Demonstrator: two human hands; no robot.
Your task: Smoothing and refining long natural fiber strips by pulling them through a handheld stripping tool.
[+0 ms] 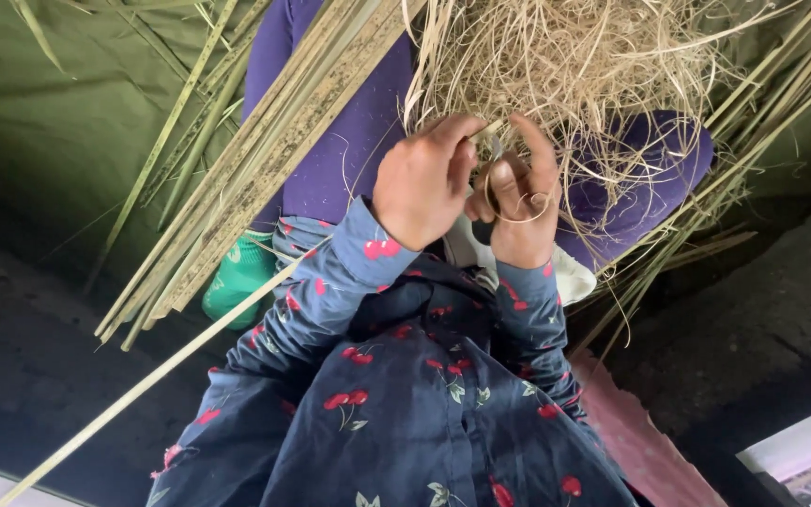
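My left hand and my right hand meet in the middle of the view, both in navy sleeves printed with red cherries. The fingers of both are closed on thin pale fibre strands that lead up into a tangled heap of dry, straw-like shavings. One strand loops around my right fingers. A small metallic bit shows between the two hands; what it is cannot be made out.
A thick bundle of long split bamboo strips slants across the left. One long strip runs toward the lower left. More strips lie right. Purple cloth, a green object, an olive tarp and pink cloth surround me.
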